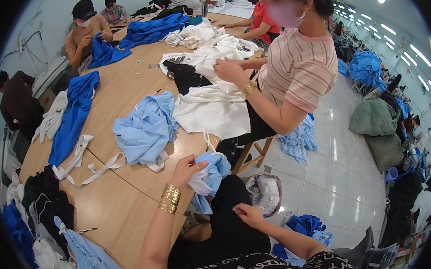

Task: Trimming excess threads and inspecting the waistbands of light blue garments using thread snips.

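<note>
My left hand (187, 169), with gold bangles on the wrist, grips a bunched light blue garment (211, 176) with a white lining at the edge of the wooden table (125, 189). My right hand (247, 214) rests lower, over my black-clothed lap, fingers pinched together; whether anything is in them I cannot tell. A larger pile of light blue cloth (146, 130) lies on the table just beyond my left hand.
A person in a striped pink shirt (298, 68) sits across the table corner handling white garments (213, 105). Royal blue cloth (73, 116), white straps (86, 162) and dark clothes cover the table. Other people sit at the far end. A bag (264, 193) stands on the tiled floor.
</note>
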Demonstrator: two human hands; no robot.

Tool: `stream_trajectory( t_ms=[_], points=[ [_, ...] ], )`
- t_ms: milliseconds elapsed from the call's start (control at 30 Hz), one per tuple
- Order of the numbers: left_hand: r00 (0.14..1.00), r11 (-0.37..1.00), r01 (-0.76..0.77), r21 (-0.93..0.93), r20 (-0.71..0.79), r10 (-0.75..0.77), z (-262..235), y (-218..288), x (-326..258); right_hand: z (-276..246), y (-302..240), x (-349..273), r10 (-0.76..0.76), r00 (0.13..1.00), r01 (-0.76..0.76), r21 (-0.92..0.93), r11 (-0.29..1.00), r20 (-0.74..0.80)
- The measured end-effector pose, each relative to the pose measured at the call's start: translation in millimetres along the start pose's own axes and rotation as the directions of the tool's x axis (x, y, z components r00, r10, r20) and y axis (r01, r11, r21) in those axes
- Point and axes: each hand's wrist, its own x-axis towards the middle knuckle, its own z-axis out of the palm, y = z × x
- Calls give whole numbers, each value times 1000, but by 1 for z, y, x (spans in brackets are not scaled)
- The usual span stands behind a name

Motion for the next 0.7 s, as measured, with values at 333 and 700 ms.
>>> stream_trajectory(
  t_ms=[333,700],
  points=[
    [957,966,-215,-145,164,237,-31,113,-98,-121,-192,136,-168,974,45,591,806,155],
    [984,980,-166,110,76,159,-79,160,-183,-107,-306,176,-546,836,536,137,833,51]
  ],
)
